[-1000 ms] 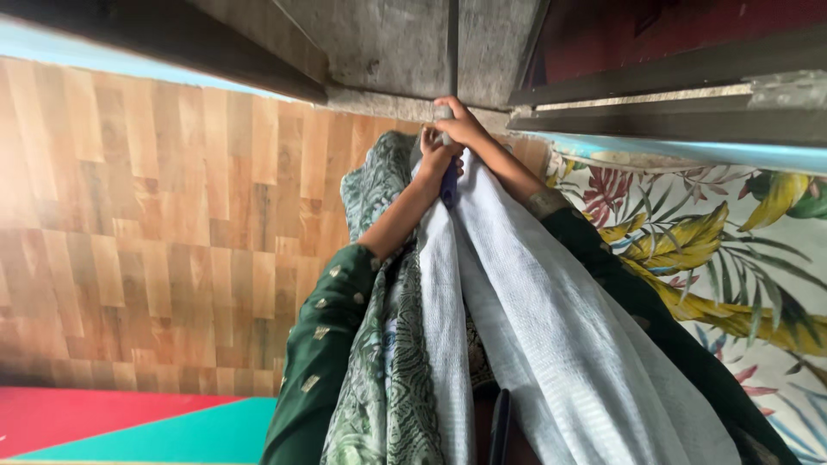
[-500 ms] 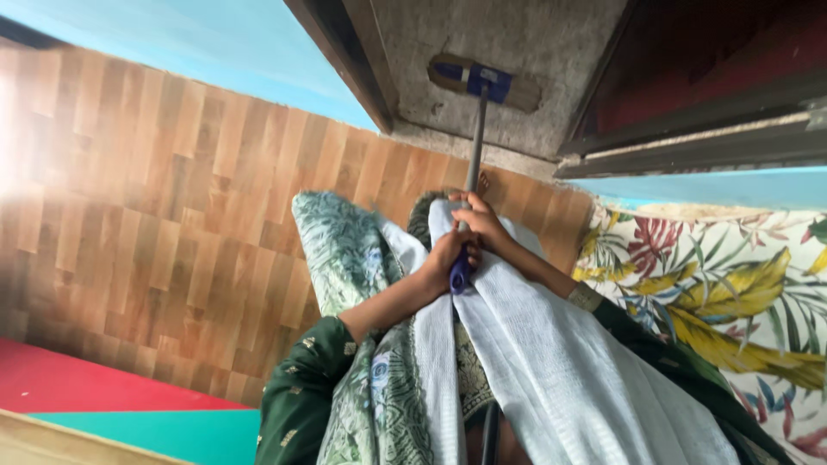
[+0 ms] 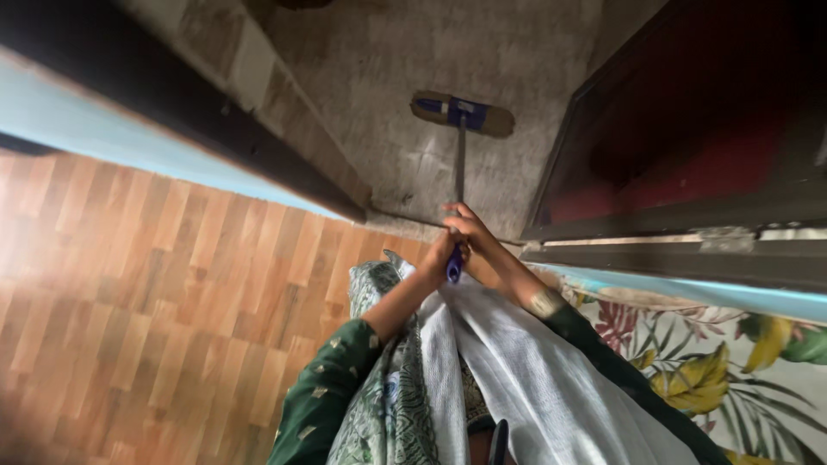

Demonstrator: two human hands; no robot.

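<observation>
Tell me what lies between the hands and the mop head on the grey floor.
In the head view, only the mop's thin handle runs from the hands to the mop head; beneath it the grey concrete floor is bare.

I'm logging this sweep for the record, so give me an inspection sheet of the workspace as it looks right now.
Surface: grey concrete floor, stained; wood-pattern flooring nearer.
Job's things: flat mop, head on the concrete, handle running back to the hands.
Clutter: nothing seen.
Hands: left hand and right hand both closed on the mop handle's blue grip.
Cables: nothing seen.
Surroundings: dark door frame, dark red door, leaf-print sheet, white cloth draped in front.
</observation>
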